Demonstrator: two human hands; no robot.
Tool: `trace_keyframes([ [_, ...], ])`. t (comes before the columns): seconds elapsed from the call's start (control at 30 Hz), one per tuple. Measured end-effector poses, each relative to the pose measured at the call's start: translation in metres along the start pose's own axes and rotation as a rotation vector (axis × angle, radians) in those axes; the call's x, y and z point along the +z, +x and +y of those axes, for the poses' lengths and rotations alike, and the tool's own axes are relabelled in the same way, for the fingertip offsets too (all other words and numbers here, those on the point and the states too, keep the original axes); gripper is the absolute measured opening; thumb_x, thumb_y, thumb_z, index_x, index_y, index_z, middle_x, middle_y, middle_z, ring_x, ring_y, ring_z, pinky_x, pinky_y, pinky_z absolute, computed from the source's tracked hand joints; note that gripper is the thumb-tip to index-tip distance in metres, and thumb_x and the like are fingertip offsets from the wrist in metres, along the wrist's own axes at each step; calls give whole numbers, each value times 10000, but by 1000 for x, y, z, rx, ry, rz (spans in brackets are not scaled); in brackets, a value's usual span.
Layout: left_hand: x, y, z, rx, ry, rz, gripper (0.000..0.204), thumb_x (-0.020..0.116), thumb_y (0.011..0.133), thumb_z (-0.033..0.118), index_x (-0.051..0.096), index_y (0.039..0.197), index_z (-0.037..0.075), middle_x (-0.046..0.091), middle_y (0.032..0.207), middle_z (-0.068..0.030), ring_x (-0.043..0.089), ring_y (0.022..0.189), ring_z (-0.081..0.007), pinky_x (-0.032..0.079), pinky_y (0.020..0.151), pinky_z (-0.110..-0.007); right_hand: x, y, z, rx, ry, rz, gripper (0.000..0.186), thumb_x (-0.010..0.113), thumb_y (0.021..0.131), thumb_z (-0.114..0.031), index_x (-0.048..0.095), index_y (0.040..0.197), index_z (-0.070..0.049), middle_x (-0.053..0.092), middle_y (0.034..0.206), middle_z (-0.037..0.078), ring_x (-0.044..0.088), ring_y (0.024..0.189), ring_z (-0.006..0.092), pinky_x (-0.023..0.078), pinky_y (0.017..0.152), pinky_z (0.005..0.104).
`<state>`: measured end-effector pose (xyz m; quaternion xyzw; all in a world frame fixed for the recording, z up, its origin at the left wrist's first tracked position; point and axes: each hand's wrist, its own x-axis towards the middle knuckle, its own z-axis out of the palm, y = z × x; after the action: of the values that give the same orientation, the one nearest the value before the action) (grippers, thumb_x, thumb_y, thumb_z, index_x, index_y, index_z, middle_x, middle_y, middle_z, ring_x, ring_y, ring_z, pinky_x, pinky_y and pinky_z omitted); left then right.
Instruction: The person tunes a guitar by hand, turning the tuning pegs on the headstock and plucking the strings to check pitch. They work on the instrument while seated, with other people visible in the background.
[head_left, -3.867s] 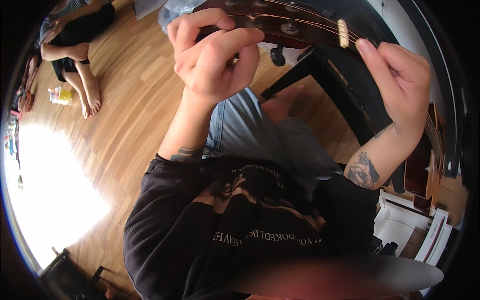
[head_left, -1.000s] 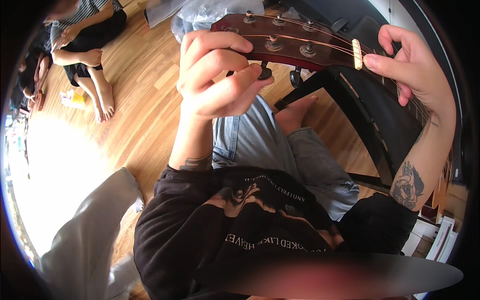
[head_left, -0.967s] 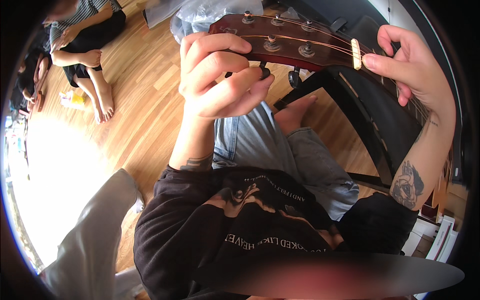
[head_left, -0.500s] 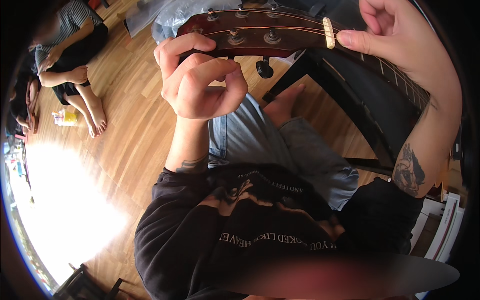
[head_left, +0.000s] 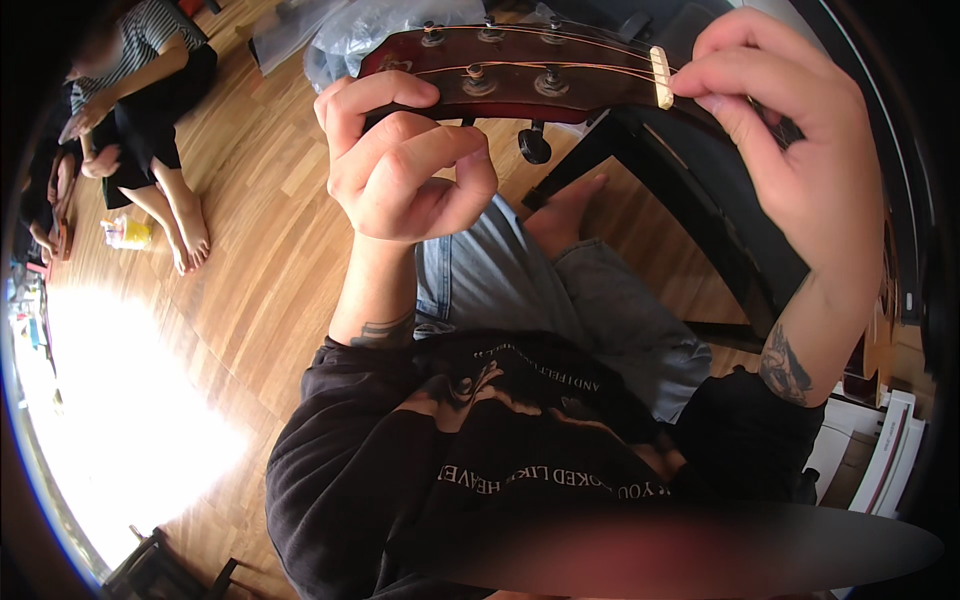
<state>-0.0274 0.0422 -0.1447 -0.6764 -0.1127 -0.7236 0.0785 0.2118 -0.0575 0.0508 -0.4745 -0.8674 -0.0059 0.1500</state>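
The dark reddish guitar headstock (head_left: 515, 88) lies across the top of the view. Copper-coloured strings run over it to a pale nut (head_left: 661, 77), and several tuning posts stand on its face. At its near edge my left hand (head_left: 405, 165) is closed, thumb and forefinger pinched round a tuning peg that they mostly hide. To the right of that hand, a black tuning peg (head_left: 534, 147) sticks out untouched. My right hand (head_left: 795, 120) pinches a guitar string just beside the nut, thumb against fingers. It covers much of the neck.
Beneath the headstock stands a black angled frame (head_left: 600, 140), by my bare foot (head_left: 570, 215). Clear plastic wrapping (head_left: 350, 45) lies beyond it. On the wood floor (head_left: 270, 190) at left, a person (head_left: 165, 100) sits near a yellow drink cup (head_left: 128, 232). Lower left is a dark stool (head_left: 160, 570).
My right hand has turned and bent its fingers down to the strings by the nut; earlier its thumb lay stretched against the nut. My left hand stays almost in place.
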Motion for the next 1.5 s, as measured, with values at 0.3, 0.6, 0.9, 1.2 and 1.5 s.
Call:
trace_keyframes([
  [0.3, 1, 4, 2, 8, -7, 33, 337, 724, 587, 31, 697, 898, 159, 609, 666, 21, 666, 873, -241, 407, 783, -395, 18, 6, -5, -115, -54, 142, 151, 713, 877, 95, 691, 1013, 33, 669, 928, 67, 651, 828, 151, 507, 722, 256],
  [0.6, -5, 3, 7, 0, -56, 10, 314, 739, 596, 78, 752, 891, 182, 661, 789, 32, 676, 893, -254, 424, 799, -405, 38, 6, -19, -144, -108, 247, 132, 720, 885, 83, 687, 1000, 30, 662, 912, 66, 636, 806, 149, 495, 705, 256],
  [0.9, -17, 9, -8, 125, -92, -61, 289, 758, 663, 100, 810, 933, 192, 753, 967, 18, 704, 931, -261, 451, 762, -390, 42, 11, -25, -140, -113, 319, 115, 727, 892, 71, 683, 988, 27, 654, 896, 65, 622, 785, 147, 483, 687, 257],
  [1.2, -16, 45, 0, -94, -78, -120, 304, 795, 746, 36, 792, 1047, -12, 741, 1057, -147, 707, 954, -269, 564, 836, -353, 44, 15, -28, -152, -109, 347, 101, 734, 899, 59, 679, 975, 23, 647, 880, 63, 607, 763, 145, 471, 670, 257],
  [1.5, -17, 56, 12, -299, -75, -229, 159, 777, 792, -48, 784, 947, -12, 749, 903, -89, 694, 798, -152, 535, 682, -252, 47, 21, -27, -181, -88, 382, 91, 741, 906, 47, 675, 963, 20, 639, 864, 62, 593, 741, 143, 459, 652, 258],
])
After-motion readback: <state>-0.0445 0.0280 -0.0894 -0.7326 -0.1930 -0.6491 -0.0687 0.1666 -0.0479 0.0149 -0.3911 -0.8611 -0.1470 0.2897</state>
